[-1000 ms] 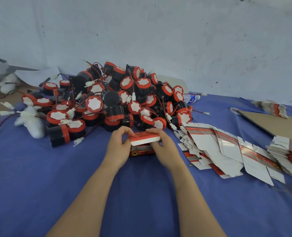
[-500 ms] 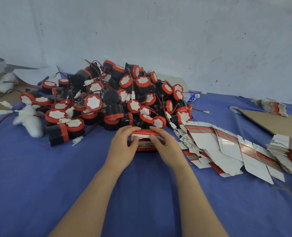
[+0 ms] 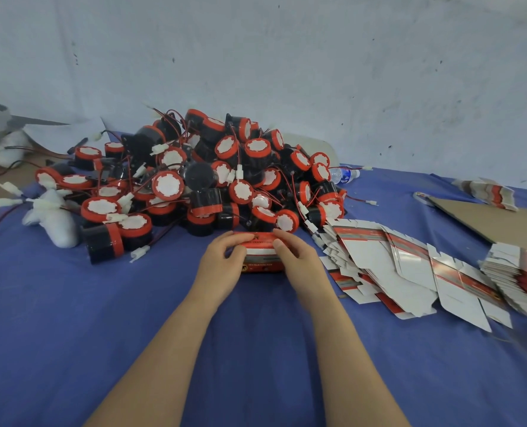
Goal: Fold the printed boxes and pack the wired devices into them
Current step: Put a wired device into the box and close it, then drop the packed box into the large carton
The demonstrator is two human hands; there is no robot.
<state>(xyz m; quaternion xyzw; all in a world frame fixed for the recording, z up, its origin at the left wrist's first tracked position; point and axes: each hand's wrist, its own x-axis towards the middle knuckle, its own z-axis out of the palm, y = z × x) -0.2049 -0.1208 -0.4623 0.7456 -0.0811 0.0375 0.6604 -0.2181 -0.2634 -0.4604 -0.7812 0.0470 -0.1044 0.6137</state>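
Observation:
A small red printed box (image 3: 262, 255) stands on the blue cloth in front of me, its lid folded down. My left hand (image 3: 223, 266) grips its left end, fingers curled over the top. My right hand (image 3: 299, 265) grips the right end the same way, thumb against the front face. Just behind the box lies a big heap of black and red wired devices (image 3: 200, 180) with white connectors. Flat unfolded boxes (image 3: 388, 263) fan out to the right of my right hand.
A second stack of flat boxes (image 3: 521, 272) sits at the far right, near a brown cardboard sheet (image 3: 496, 220). A water bottle (image 3: 343, 175) lies behind the heap. White foam pieces (image 3: 57, 220) and loose connectors lie on the left. A pale wall closes off the back.
The box's white lid flap stood raised a second ago; both hands have pushed it down and the box now looks closed, with my fingers over its top.

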